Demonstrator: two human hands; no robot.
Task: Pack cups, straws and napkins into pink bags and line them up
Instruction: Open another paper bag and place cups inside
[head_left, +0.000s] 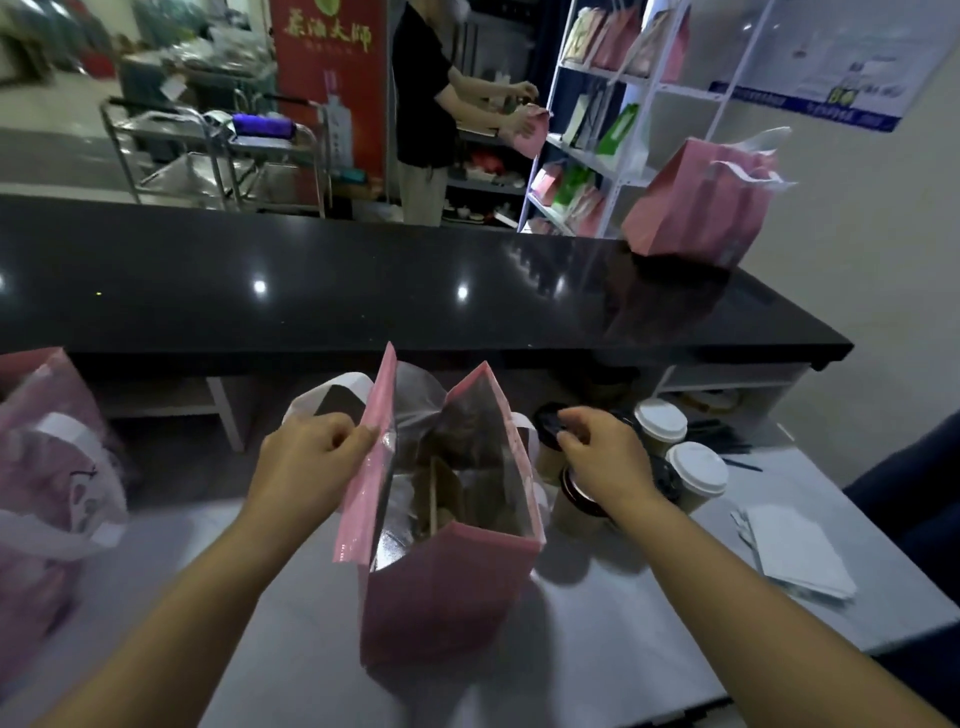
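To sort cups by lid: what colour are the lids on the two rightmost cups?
Both are white: far lid, near lid. Seen in the head view.

The right hand (602, 457) covered part of the black-lidded paper cup (549, 422) at its fingertips, so its grip could not be told. Inside the open foil-lined pink paper bag (447, 587), shadow hid all but a brown cardboard divider (434, 499). A blurred pink bag with white handles (36, 467) ran off the left edge. The blue-bordered wall poster's (831, 67) print was too small to read.

Pink bag (447, 597) matt, foil-lined (shiny inside); counter (363, 291) glossy black.
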